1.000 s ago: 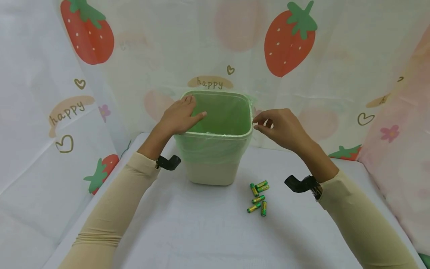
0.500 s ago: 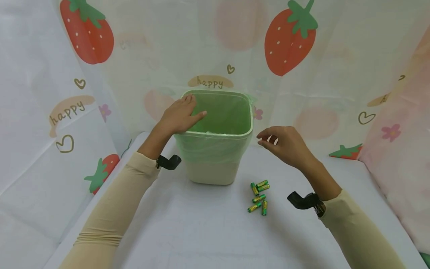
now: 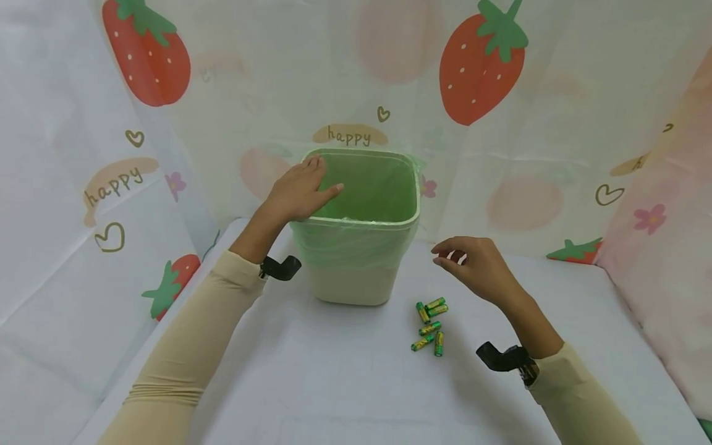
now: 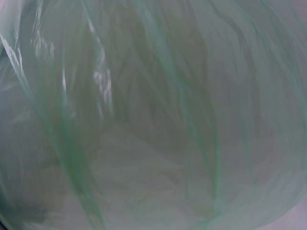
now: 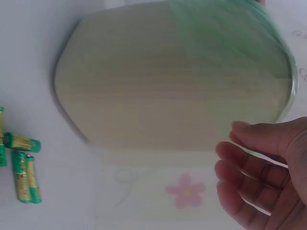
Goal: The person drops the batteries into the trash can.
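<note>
A pale trash bin (image 3: 353,284) stands upright on the white table, lined with a thin green plastic bag (image 3: 356,244) folded over its rim. My left hand (image 3: 300,190) rests on the bin's left rim, fingers straight and thumb reaching over the opening. The bag's creased plastic (image 4: 144,120) fills the left wrist view. To the right of the bin, my right hand (image 3: 473,266) hovers above the table with fingers loosely curved, holding nothing. Below it lies a small group of green and gold batteries (image 3: 430,329), several in number; some also show as batteries (image 5: 26,177) in the right wrist view.
The white cloth-covered table (image 3: 334,377) reaches back to a curtain (image 3: 267,74) printed with strawberries, hearts and "happy". More printed cloth (image 3: 667,278) closes the right side, and a white sheet (image 3: 50,296) hangs along the left.
My right hand has come down from beside the bin's right rim toward the table near the batteries. My left hand, the bin and the batteries stay in place.
</note>
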A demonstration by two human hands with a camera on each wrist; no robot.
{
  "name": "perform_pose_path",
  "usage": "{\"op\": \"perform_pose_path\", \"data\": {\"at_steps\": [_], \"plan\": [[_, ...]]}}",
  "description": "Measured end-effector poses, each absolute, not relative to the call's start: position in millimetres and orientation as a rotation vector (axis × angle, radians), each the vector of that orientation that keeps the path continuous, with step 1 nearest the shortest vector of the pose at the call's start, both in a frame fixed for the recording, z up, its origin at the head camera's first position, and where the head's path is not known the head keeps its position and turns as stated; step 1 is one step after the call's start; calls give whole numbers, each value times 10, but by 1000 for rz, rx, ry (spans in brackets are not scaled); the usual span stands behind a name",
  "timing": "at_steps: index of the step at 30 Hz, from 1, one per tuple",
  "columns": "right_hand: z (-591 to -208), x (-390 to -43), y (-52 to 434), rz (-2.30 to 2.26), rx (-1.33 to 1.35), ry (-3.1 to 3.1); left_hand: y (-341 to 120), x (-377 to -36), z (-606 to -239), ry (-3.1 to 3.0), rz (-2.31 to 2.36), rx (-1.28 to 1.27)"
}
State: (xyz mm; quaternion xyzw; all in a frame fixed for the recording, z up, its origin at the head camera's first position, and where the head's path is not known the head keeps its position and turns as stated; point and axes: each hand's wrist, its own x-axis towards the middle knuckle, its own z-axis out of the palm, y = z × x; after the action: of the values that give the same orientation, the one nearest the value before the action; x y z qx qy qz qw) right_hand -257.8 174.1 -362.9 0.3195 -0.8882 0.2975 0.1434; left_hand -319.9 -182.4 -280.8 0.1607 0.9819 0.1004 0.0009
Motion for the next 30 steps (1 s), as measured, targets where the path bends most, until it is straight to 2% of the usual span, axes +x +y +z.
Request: {"op": "perform_pose_path", "data": {"at_steps": [30], "plan": [[-4746,-2504,2114,1156,518,-2752,-1813,-3183,-2792,3076,312,489]]}}
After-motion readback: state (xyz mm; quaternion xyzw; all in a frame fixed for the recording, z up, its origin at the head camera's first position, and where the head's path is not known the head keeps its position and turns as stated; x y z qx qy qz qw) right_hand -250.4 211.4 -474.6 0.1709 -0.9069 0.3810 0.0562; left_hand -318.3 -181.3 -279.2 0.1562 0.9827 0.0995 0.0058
